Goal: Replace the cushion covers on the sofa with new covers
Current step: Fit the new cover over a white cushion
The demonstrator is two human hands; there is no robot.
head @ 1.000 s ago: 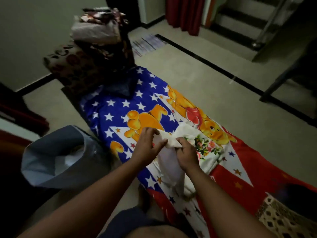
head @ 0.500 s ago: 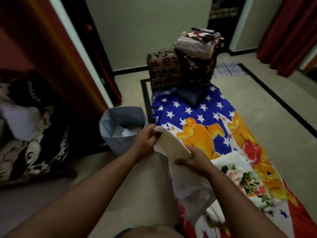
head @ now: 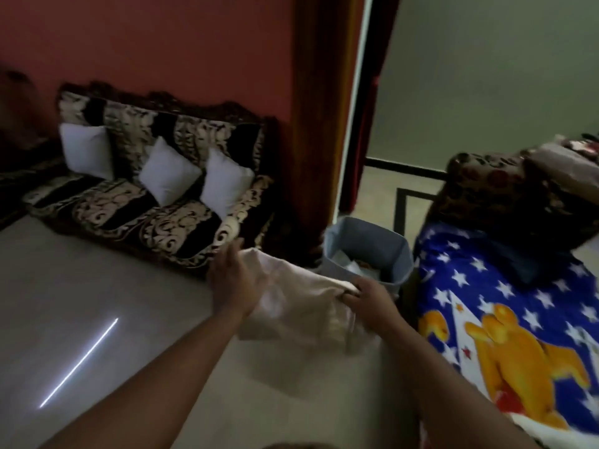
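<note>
Cover (head: 301,306) between left hand (head: 235,283) and right hand (head: 369,298)

Grey bin (head: 366,251) beside star-patterned blanket (head: 505,315) on floor.

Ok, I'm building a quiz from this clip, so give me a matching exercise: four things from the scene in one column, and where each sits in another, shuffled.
Things:
1. cream cover
2. white cushions
3. grey bin
4. star blanket

Places:
A. spread on the floor at the right
B. leaning against the sofa back
C. on the floor between sofa and blanket
D. held between the left hand and the right hand

Pairs: 1-D, 2-B, 3-C, 4-A
</note>
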